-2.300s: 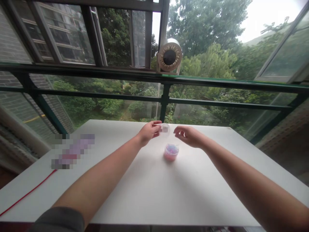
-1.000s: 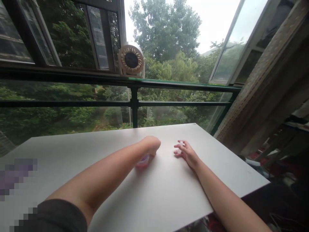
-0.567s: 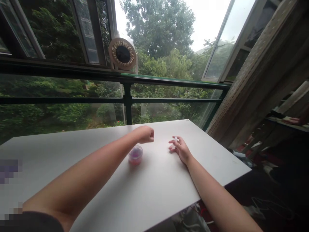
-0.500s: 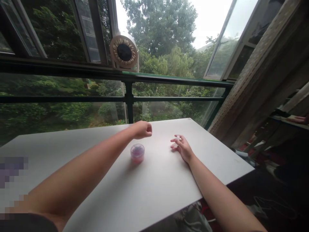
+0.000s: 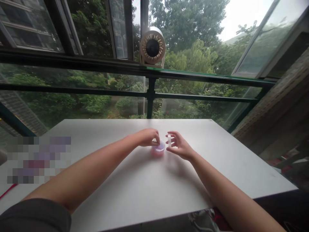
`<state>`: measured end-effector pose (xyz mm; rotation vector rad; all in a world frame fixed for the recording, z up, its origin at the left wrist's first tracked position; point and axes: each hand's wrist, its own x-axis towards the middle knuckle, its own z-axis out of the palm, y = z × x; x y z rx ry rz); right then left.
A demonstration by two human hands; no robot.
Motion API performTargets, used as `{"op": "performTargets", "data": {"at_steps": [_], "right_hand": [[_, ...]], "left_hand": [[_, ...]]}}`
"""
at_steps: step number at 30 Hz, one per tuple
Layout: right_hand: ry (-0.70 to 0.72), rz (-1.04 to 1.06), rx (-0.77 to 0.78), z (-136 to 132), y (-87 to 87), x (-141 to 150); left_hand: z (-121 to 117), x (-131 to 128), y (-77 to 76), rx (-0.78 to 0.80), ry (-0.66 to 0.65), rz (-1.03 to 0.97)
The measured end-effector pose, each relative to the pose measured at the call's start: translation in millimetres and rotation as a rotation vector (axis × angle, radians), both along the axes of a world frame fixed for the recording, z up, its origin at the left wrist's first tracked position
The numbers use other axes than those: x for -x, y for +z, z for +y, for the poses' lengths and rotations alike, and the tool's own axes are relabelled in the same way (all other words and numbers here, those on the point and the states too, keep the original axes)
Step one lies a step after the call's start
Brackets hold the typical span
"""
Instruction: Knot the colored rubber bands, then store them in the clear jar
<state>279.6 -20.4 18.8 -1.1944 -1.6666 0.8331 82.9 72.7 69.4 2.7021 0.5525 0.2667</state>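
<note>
A small clear jar (image 5: pixel 158 150) of pink and purple stuff stands open on the white table (image 5: pixel 149 190), a little beyond its middle. My left hand (image 5: pixel 149 138) curls over the jar's far left rim, fingertips closed on it. My right hand (image 5: pixel 178 145) is just right of the jar. It pinches a clear round lid (image 5: pixel 169 140), held on edge between thumb and fingers, a finger's width from the jar.
A round fan (image 5: pixel 152 47) sits on the green railing (image 5: pixel 205 77) behind the table, with glass panels below it. A red cord (image 5: pixel 7 190) and a blurred patch lie at the table's left. A brick wall (image 5: pixel 277 109) rises past the table's right edge.
My left hand has come down from above the table onto the jar's rim. My right hand has lifted the lid off the table and brought it left beside the jar. The view has swung left.
</note>
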Motion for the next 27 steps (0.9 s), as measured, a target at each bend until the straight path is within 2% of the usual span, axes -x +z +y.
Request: {"op": "performTargets", "data": {"at_steps": [4,9,13,17,21,27], "right_hand": [[0.056,-0.152,-0.036,5.5,6.8,12.2],[0.072,-0.352,-0.098,11.0,18.4,15.7],[0.133,-0.473,-0.116,15.1,29.5,18.5],[0.139,-0.487,-0.083,15.1,35.6,16.9],[0.104,-0.392,-0.041,13.0,37.6,12.9],[0.074,-0.441,-0.133,12.6,37.8,19.8]], "left_hand": [[-3.1,10.2,-5.9,0.104,0.070,-0.055],[-2.8,23.1,-17.1,0.286,0.188,-0.313],[-5.7,29.0,-25.1,0.326,0.232,-0.363],[-12.2,32.0,-26.4,0.311,0.241,-0.334],[-20.0,33.9,-23.3,0.324,0.236,-0.359],[-25.5,34.1,-29.2,0.442,0.246,-0.450]]}}
